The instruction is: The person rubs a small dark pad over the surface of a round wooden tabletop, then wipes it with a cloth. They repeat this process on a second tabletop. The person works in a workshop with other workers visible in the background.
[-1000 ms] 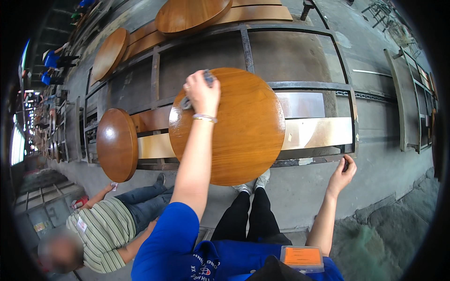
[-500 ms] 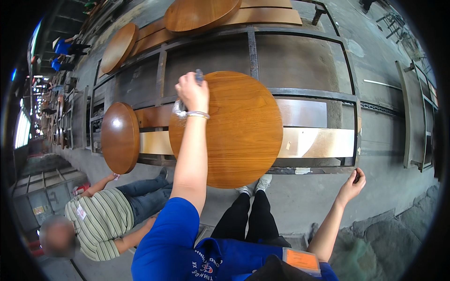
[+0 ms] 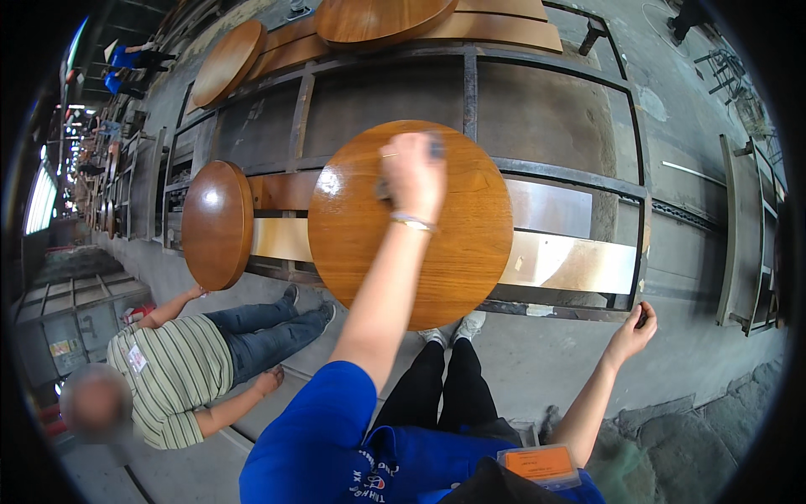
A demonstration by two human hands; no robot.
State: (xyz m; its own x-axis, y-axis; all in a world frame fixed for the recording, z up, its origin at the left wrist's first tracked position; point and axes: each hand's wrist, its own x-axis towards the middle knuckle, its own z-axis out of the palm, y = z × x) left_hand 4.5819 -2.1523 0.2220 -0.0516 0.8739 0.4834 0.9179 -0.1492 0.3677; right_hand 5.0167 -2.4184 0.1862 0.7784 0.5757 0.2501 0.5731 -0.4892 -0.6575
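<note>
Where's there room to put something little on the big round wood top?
The round top is bare on both sides of the left hand and forearm, out to its rim. Its upper middle is crowded by that hand and a blurred dark thing. The pale plank looks bare too, between the top and the dark metal bar.

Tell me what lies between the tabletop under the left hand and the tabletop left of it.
In the head view, a brown board and a paler board lie between the central tabletop and left tabletop, with part of the metal frame.
</note>
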